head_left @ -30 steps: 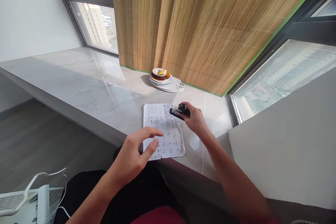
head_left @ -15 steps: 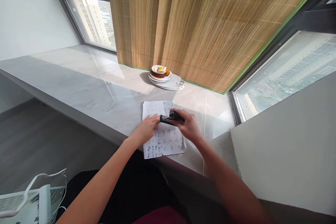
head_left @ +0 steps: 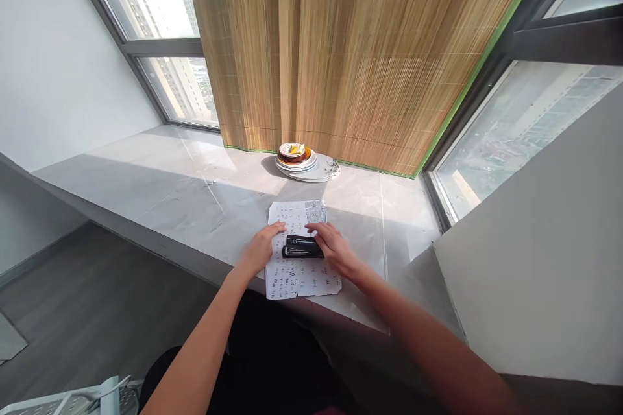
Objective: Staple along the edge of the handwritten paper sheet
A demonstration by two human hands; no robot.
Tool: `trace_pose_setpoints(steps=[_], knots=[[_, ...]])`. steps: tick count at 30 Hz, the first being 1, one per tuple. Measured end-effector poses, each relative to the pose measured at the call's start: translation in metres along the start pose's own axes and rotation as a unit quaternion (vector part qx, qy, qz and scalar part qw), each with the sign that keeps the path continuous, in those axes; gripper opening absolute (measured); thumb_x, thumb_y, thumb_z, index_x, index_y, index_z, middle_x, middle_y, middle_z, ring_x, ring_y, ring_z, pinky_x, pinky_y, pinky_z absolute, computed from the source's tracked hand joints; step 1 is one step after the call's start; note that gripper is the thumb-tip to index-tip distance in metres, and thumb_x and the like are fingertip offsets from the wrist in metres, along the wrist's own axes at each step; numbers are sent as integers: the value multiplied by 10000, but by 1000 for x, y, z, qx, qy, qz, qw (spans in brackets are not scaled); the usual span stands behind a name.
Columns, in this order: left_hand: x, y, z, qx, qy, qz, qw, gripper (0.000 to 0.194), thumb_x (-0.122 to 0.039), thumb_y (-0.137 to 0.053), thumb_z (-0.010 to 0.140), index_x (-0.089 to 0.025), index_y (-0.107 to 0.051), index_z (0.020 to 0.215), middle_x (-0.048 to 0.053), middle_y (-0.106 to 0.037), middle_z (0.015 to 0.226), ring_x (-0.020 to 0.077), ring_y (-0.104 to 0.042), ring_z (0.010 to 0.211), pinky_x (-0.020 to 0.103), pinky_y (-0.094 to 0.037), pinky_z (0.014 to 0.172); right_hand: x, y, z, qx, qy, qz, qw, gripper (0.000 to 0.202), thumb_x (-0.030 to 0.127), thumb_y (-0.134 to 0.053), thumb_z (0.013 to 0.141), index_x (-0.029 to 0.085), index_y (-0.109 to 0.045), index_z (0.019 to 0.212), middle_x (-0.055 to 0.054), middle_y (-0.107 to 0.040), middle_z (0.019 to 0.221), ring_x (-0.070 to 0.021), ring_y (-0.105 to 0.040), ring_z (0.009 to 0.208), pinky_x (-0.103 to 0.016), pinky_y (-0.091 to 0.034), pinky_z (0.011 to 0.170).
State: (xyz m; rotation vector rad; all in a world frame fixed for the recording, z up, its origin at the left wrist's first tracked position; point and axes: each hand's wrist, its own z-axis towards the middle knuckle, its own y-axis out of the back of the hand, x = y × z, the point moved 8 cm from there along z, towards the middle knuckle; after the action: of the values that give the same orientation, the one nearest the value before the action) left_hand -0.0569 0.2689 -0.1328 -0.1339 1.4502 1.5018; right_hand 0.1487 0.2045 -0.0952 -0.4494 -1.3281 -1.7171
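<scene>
A sheet of paper [head_left: 304, 279] covered in handwriting lies near the front edge of the ledge, a dense block of writing at its top right corner. On the paper rests a black stapler [head_left: 302, 251], turned on its side with its two arms apart. My right hand [head_left: 333, 248] holds the stapler's right end, its index finger stretched out above it; the covered end is hidden. My left hand [head_left: 263, 248] lies on the paper's left edge, fingers extended, apart from the stapler and holding nothing.
Stacked plates [head_left: 296, 165] with a small yellow item on top stand at the back of the grey ledge [head_left: 160, 175]. Behind them hangs a bamboo blind [head_left: 331, 58] between windows. A white wall [head_left: 545, 253] bounds the right; a white rack [head_left: 63, 402] is low at left.
My right hand has lowered the stapler onto the paper and turned it on its side. My left hand has drawn back left from it to the paper's edge. The view has tilted up.
</scene>
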Motion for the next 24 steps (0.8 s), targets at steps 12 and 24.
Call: trace_pose_setpoints(steps=[12,24], knots=[[29,26,-2,-155,101,-301,936,531,-671,-574,1009,-176,-632,1193,205,-682,1365,397,-637,1319,555,-455,1164,-23,3,-2,58,-15,37,997,238,288,-352,1085,245,-580,1143,-62,-673,1064,-215,-615,914,-392,-505,883],[11,44,-31,-320,202,-366,850,407,-526,-542,1093,-150,-696,1094,198,-689,1333,330,-605,1361,481,-443,1220,28,-8,-7,-33,149,-35,988,316,157,-686,936,257,-726,1233,-83,-793,1096,-259,-722,1020,-401,-600,873]])
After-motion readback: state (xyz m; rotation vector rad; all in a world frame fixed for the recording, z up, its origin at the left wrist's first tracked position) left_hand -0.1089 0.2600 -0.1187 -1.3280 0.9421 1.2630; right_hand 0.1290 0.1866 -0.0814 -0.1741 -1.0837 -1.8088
